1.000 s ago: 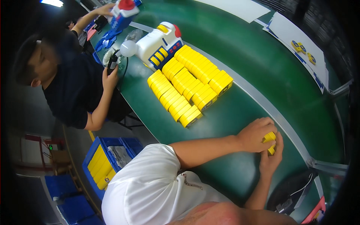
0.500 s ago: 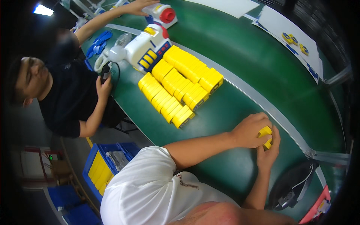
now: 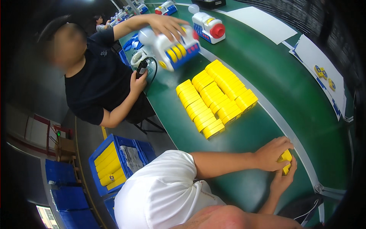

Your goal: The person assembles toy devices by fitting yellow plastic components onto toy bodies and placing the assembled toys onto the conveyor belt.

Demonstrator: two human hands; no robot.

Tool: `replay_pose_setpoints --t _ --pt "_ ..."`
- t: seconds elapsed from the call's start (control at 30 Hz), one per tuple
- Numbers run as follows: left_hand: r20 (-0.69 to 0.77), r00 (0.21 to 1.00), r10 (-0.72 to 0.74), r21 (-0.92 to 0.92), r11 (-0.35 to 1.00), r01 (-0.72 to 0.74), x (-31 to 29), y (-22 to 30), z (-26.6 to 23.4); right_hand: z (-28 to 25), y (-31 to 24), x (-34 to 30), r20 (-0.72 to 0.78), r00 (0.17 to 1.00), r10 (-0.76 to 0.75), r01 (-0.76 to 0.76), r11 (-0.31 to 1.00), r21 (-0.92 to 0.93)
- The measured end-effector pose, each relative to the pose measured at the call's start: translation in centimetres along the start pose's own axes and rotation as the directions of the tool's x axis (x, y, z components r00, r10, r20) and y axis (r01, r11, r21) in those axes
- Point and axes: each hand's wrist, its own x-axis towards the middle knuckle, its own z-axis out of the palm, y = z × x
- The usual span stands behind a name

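At the near right of the green table, my left hand (image 3: 272, 154) and my right hand (image 3: 284, 181) come together around a small yellow plastic piece (image 3: 284, 162). Fingers of both hands wrap it, hiding much of its shape; whether it is one piece or two pressed together I cannot tell. Farther off to the left, similar yellow pieces with rounded edges stand on edge in three rows (image 3: 200, 109), packed face to face. Beyond those rows, a co-worker's hand (image 3: 167, 26) grasps the top of a white and blue toy-like machine (image 3: 177, 47), blurred by motion.
A second white machine with a red nozzle (image 3: 211, 28) stands beyond. The co-worker's other hand (image 3: 139, 82) holds a black handheld device. A metal strip (image 3: 267, 114) runs along the table. Loose yellow pieces (image 3: 324, 74) lie on white sheets at right. Blue crates (image 3: 114, 164) stand on the floor.
My view has shifted. The co-worker's hand has gone from the farther machine to the nearer one, which has moved away from the yellow rows. My hands stay around the yellow piece.
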Motion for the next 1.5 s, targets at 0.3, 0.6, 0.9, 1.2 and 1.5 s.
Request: replay_pose_setpoints --t 0.3,0.6,0.9,1.2,1.5 --pt "0.048 0.999 0.016 0.068 0.997 -0.019 0.1 -0.1 -0.2 0.5 -1.6 0.6 0.013 1.000 -0.025 0.023 0.996 0.087" --pt "0.081 0.995 0.051 0.114 0.992 -0.060 0.1 -0.2 0.1 0.3 -1.9 0.5 0.065 0.998 -0.002 -0.007 0.989 0.146" --pt "-0.019 0.999 -0.029 0.057 0.998 0.030 -0.1 0.1 0.1 -0.1 -1.1 0.6 0.057 0.997 -0.045 0.046 0.999 -0.016" --pt "0.006 1.000 0.019 0.073 0.997 -0.019 0.1 0.0 0.0 -0.6 -0.9 0.9 0.132 0.988 -0.078 0.096 0.986 -0.136" --pt "0.021 1.000 0.015 0.071 0.997 -0.017 0.2 0.1 0.0 -0.2 -0.9 0.9 0.084 0.991 -0.103 0.118 0.974 -0.196"
